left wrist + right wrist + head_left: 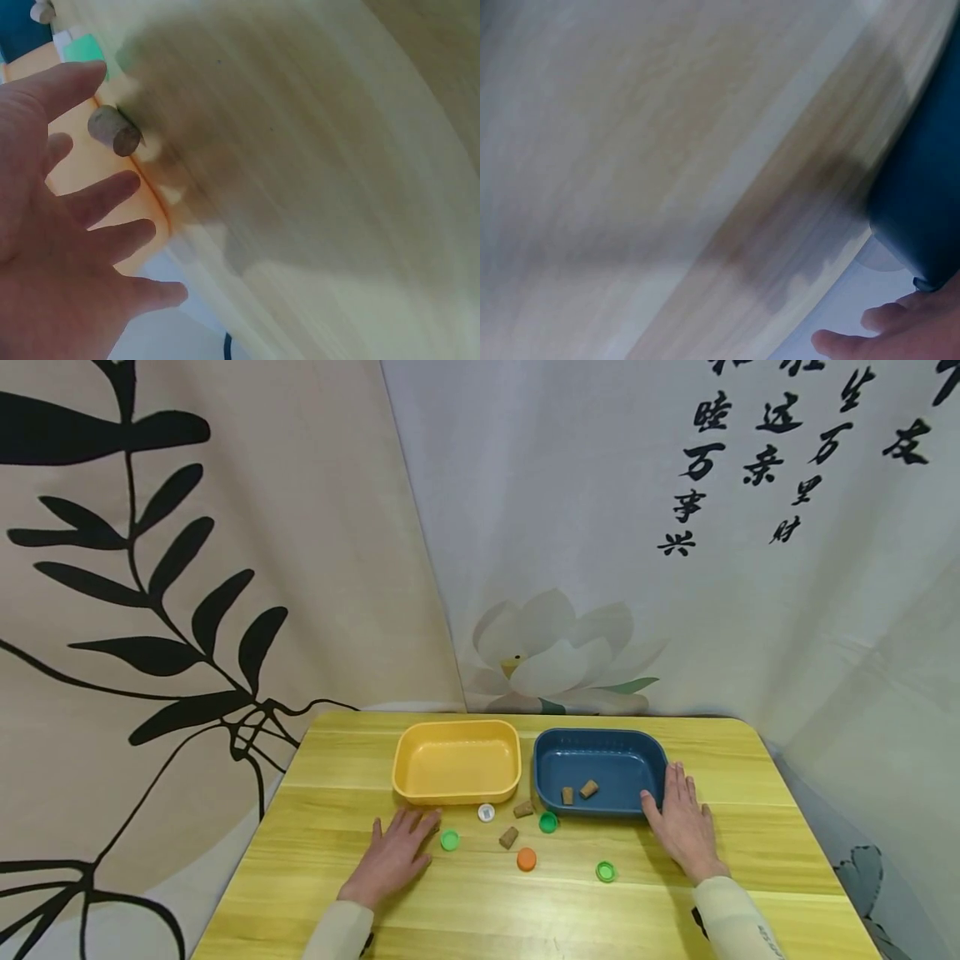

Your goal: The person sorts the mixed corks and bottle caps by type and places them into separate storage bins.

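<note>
My left hand (393, 858) reaches over the table, its fingers spread and extended close to a cork (114, 130) in front of the yellow tray (456, 797). In the head view the fingers mostly hide that cork. Beside it lies a light green bottle cap (449, 839). At the right end of the blue tray (600, 812), my right hand (684, 827) lies along the corner with straight fingers, the thumb at the front side. Two corks, one of them a tilted cork (588, 788), lie inside the blue tray. The yellow tray holds nothing.
Between the hands lie a white cap (486, 812), a dark green cap (548, 822), an orange cap (527, 859), another green cap (606, 871) and two loose corks, one a slanted cork (508, 837). A printed curtain (562, 527) hangs behind the wooden table (555, 918).
</note>
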`<state>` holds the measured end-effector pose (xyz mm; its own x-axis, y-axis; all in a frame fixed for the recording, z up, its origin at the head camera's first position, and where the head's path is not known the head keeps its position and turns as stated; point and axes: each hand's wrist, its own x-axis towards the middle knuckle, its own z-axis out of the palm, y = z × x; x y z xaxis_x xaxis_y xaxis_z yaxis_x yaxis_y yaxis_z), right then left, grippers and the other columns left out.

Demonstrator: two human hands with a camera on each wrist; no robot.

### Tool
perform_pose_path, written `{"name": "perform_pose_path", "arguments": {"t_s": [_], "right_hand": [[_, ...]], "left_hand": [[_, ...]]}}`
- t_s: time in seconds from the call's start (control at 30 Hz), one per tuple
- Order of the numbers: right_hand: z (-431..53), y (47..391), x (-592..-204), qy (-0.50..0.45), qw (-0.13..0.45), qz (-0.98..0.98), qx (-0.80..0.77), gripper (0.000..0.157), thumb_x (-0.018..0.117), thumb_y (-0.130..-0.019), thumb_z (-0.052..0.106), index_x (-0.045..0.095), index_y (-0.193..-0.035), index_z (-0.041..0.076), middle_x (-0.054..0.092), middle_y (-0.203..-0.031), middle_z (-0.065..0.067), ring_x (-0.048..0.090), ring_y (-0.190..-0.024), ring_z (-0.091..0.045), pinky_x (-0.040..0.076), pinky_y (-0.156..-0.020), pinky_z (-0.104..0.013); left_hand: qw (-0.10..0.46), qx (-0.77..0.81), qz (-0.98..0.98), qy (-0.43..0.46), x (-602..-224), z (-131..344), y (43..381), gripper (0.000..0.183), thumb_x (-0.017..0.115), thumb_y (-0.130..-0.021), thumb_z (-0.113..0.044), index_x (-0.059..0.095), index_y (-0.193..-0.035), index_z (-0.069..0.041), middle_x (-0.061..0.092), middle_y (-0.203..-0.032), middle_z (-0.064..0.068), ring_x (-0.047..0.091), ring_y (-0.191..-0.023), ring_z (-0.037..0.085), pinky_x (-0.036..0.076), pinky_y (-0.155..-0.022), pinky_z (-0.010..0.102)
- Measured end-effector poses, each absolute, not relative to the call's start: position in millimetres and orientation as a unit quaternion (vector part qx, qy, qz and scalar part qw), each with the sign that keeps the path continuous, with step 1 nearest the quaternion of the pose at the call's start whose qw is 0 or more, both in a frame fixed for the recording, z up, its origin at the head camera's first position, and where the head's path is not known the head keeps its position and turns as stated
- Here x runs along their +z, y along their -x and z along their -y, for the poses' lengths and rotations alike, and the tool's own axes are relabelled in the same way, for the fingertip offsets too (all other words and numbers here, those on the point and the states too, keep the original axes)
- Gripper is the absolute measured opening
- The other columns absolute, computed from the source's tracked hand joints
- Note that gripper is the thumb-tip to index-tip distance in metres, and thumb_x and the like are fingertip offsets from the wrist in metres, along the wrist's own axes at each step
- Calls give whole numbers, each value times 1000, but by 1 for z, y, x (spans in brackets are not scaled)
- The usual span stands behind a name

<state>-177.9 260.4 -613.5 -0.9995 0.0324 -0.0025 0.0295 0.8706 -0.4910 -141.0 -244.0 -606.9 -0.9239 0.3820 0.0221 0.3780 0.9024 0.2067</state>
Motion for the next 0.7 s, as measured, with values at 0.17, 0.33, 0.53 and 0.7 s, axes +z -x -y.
{"name": "perform_pose_path", "arguments": {"t_s": [0.17,0.33,0.53,0.7], "right_hand": [[-260,178,-612,18,2,967,254,86,39,-110,49,-1,-163,-5,0,-170,-28,7,-153,-53,10,-111,-81],[-259,178,-611,21,-1,966,257,85,39,-110,48,-2,-163,-4,0,-170,-27,6,-154,-52,9,-111,-81],[-259,178,-611,22,2,966,259,84,40,-110,47,-1,-164,-3,-1,-170,-26,6,-154,-52,9,-111,-81],[-259,179,-612,23,4,966,257,84,40,-110,48,0,-164,-2,0,-171,-25,7,-154,-52,10,-110,-81]], "left_hand": [[15,95,-975,-198,-609,242,143,62,69,-100,-21,45,-157,-21,50,-152,17,42,-142,51,27,-102,85],[-34,72,-975,-207,-610,242,144,53,71,-97,-7,57,-147,-17,59,-143,13,52,-136,45,32,-98,86],[-53,75,-975,-203,-612,242,143,53,75,-92,-2,62,-141,-15,64,-138,12,55,-134,42,32,-98,85],[-77,86,-973,-200,-612,241,143,42,74,-93,-4,67,-133,-12,69,-131,11,60,-129,41,33,-99,84]]}}
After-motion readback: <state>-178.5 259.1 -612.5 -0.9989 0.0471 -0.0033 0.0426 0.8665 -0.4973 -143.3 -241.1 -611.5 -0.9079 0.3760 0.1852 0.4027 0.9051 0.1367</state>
